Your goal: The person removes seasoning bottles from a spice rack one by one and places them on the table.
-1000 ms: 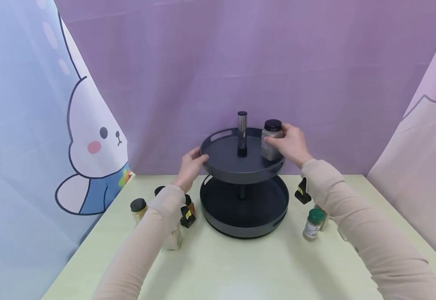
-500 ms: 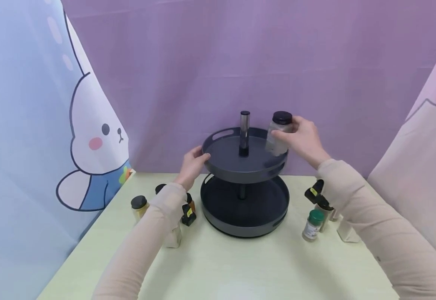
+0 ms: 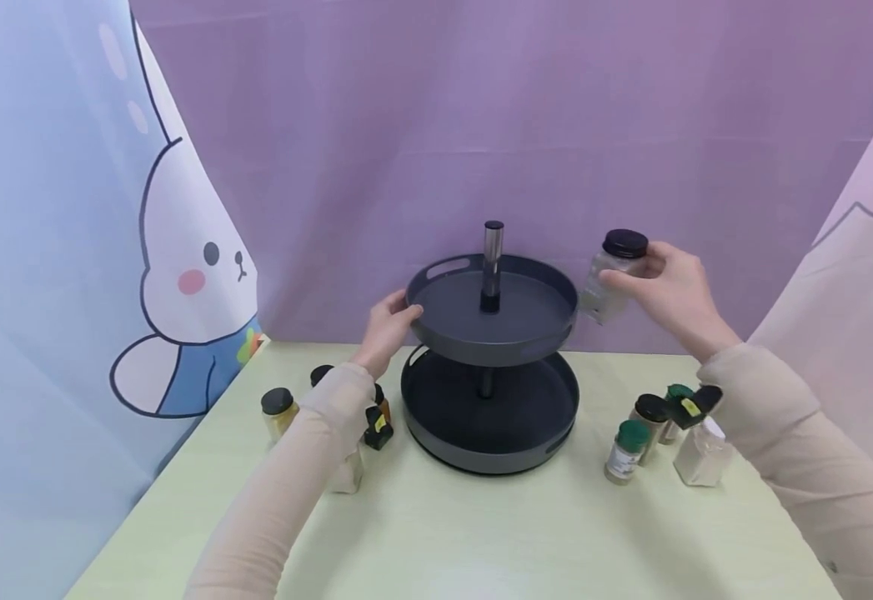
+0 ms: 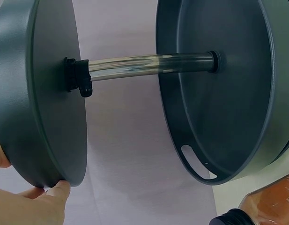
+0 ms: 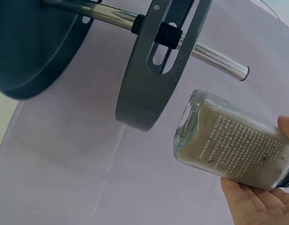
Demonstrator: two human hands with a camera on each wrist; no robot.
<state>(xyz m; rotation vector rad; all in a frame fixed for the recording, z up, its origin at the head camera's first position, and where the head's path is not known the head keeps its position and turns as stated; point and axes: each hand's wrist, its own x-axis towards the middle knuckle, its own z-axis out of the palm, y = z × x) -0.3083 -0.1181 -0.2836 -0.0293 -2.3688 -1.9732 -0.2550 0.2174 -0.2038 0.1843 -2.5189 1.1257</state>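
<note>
A two-tier dark grey turntable stands on the table, with its upper tray (image 3: 492, 354) and lower tray (image 3: 489, 460) joined by a metal pole (image 3: 492, 262). At the upper tray's left side, my left hand (image 3: 385, 332) grips the rim between thumb and fingers. Just right of that tray, my right hand (image 3: 674, 287) holds a square glass spice jar (image 5: 238, 145) with a black lid (image 3: 625, 243) in the air. Greyish powder fills most of the jar, and its side carries white print. In the head view the jar tilts slightly and is apart from the tray.
On the right of the table stand a green-lidded jar (image 3: 626, 454), a black-lidded jar (image 3: 649, 425) and a white-powder jar (image 3: 701, 457). Several jars stand on the left, one with yellow contents (image 3: 278, 417), partly behind my left sleeve. A purple curtain (image 3: 436, 125) hangs behind.
My right hand has lifted the spice jar off the upper tray and carried it right, past the rim. My left hand has kept its hold on the tray.
</note>
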